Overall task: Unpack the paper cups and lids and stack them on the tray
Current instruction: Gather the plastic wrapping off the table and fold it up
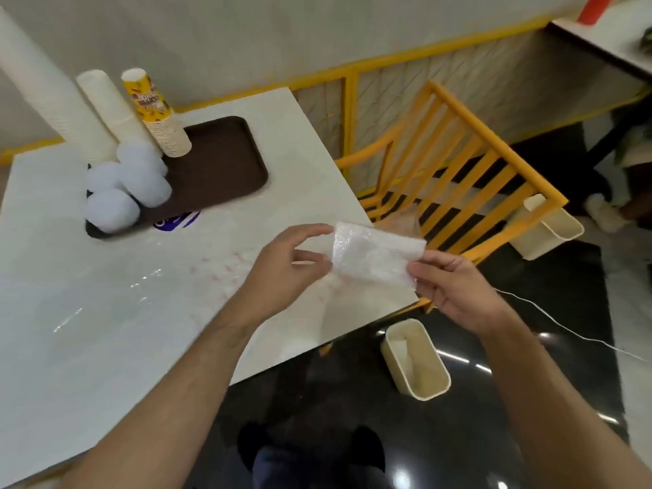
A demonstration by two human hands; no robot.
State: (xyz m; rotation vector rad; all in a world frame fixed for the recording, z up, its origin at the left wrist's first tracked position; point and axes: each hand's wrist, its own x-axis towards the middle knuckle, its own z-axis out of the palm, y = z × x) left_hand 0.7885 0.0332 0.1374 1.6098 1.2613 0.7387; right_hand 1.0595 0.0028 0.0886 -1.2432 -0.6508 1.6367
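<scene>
Now left hand (282, 266) and right hand (455, 287) pinch opposite ends of the plastic wrapper (374, 255) between them

A white table (106, 312) carries a brown tray (225, 164).

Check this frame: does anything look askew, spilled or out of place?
Nothing is spilled or damaged. The cup stacks and lid stacks crowd the tray's left end and appear to lean, though the wide lens may exaggerate that. Both hands, left and right, hold a folded plastic wrapper.
</scene>
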